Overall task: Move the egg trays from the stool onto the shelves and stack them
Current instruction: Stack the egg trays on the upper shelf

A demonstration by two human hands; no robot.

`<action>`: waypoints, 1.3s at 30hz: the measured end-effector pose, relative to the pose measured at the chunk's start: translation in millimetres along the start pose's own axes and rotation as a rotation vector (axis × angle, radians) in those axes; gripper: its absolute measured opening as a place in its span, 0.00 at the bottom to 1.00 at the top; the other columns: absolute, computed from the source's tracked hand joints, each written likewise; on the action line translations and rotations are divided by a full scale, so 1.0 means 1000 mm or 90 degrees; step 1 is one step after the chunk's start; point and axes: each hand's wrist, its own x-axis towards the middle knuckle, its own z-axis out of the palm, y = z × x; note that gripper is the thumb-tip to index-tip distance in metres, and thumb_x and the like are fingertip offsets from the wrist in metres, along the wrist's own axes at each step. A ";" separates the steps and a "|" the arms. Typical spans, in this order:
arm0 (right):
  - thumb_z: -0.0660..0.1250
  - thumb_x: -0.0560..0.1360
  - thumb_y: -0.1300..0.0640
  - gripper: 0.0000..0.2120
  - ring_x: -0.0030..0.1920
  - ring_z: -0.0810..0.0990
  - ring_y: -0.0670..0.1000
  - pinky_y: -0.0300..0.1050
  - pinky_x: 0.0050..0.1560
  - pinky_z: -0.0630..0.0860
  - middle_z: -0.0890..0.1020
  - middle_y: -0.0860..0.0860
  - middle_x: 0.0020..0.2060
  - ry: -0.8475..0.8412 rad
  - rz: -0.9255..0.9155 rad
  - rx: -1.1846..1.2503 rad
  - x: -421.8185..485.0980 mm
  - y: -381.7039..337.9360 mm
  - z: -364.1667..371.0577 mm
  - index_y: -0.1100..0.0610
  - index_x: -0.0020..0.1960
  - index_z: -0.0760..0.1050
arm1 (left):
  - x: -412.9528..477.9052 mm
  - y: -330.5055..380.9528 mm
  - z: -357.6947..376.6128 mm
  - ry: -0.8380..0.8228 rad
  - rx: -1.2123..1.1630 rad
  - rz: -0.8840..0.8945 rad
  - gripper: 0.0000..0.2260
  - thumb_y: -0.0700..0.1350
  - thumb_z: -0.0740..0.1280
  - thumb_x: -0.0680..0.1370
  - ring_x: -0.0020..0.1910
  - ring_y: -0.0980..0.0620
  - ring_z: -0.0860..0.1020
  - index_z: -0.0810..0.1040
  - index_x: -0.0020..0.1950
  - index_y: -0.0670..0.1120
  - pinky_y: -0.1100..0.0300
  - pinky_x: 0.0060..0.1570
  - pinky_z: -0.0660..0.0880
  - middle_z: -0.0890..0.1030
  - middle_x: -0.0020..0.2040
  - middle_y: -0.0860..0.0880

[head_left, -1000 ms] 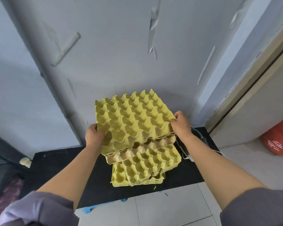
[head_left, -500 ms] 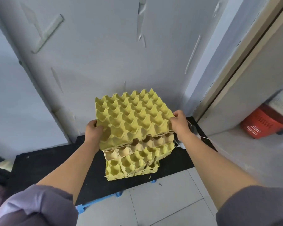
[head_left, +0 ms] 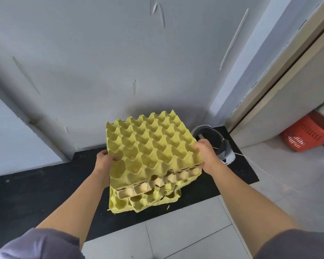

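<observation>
Egg trays (head_left: pixel 151 146): matt, rough yellow pulp paper. Floor tiles (head_left: pixel 185 238): smooth, pale. Basket (head_left: pixel 307 137): orange plastic.

Two hands are in view: the left hand (head_left: pixel 105 160) and the right hand (head_left: pixel 204 153). Egg trays form two groups: one held stack (head_left: pixel 151 146), whose near edge shows a yellow tray above at least one brown tray, and one lower stack (head_left: pixel 123 202) of yellow trays beneath it. The exact tray count in each stack cannot be determined. One black mat (head_left: pixel 36 187), one grey-and-white device (head_left: pixel 223 146), one red basket (head_left: pixel 307 135) and two sleeves are present.
</observation>
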 end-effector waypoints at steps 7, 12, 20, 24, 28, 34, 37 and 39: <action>0.58 0.77 0.66 0.10 0.50 0.77 0.56 0.50 0.52 0.73 0.78 0.59 0.53 -0.027 0.014 -0.243 0.015 0.006 -0.003 0.63 0.56 0.74 | 0.001 -0.009 0.007 0.087 0.168 0.039 0.16 0.43 0.64 0.79 0.55 0.39 0.76 0.68 0.65 0.40 0.42 0.57 0.74 0.75 0.56 0.42; 0.55 0.77 0.69 0.18 0.48 0.75 0.55 0.61 0.58 0.74 0.75 0.51 0.47 -0.067 0.045 -0.194 0.014 0.002 -0.009 0.47 0.56 0.69 | -0.002 -0.013 0.003 0.051 0.084 0.050 0.15 0.40 0.61 0.80 0.54 0.41 0.75 0.66 0.66 0.48 0.40 0.55 0.74 0.73 0.60 0.42; 0.56 0.76 0.72 0.21 0.42 0.73 0.47 0.48 0.51 0.73 0.73 0.47 0.44 0.027 -0.055 -0.150 -0.002 0.007 -0.009 0.51 0.60 0.67 | -0.020 -0.001 0.009 -0.016 0.091 0.092 0.19 0.42 0.58 0.82 0.55 0.45 0.74 0.60 0.73 0.51 0.50 0.47 0.74 0.72 0.64 0.47; 0.56 0.75 0.71 0.18 0.46 0.75 0.52 0.52 0.53 0.75 0.77 0.52 0.47 0.026 -0.097 -0.195 -0.026 -0.011 -0.001 0.54 0.59 0.70 | -0.040 0.009 -0.009 -0.007 0.098 0.117 0.18 0.43 0.58 0.82 0.58 0.45 0.73 0.63 0.72 0.48 0.49 0.56 0.72 0.72 0.65 0.46; 0.60 0.76 0.63 0.13 0.50 0.78 0.56 0.52 0.51 0.76 0.78 0.54 0.49 0.022 -0.147 -0.236 -0.064 -0.030 0.016 0.55 0.59 0.69 | -0.071 0.031 -0.039 0.003 0.092 0.158 0.17 0.44 0.58 0.82 0.58 0.43 0.75 0.66 0.71 0.48 0.48 0.54 0.74 0.74 0.64 0.45; 0.59 0.77 0.66 0.10 0.47 0.75 0.54 0.48 0.45 0.72 0.75 0.52 0.45 0.064 -0.280 -0.247 -0.155 -0.056 0.049 0.56 0.56 0.70 | -0.146 0.068 -0.103 0.044 0.137 0.285 0.14 0.43 0.56 0.82 0.54 0.44 0.77 0.71 0.66 0.47 0.49 0.54 0.75 0.78 0.58 0.46; 0.61 0.76 0.64 0.07 0.48 0.79 0.58 0.53 0.50 0.76 0.80 0.54 0.44 0.076 -0.348 -0.221 -0.204 -0.062 0.064 0.56 0.50 0.75 | -0.188 0.085 -0.141 0.061 0.161 0.332 0.16 0.45 0.61 0.79 0.56 0.42 0.77 0.71 0.67 0.49 0.43 0.59 0.74 0.78 0.59 0.45; 0.62 0.75 0.61 0.06 0.47 0.81 0.58 0.57 0.51 0.78 0.83 0.54 0.44 0.081 -0.385 -0.200 -0.238 -0.064 0.073 0.57 0.49 0.78 | -0.223 0.094 -0.166 0.054 0.158 0.371 0.19 0.45 0.66 0.76 0.56 0.42 0.77 0.70 0.67 0.48 0.45 0.59 0.74 0.78 0.58 0.45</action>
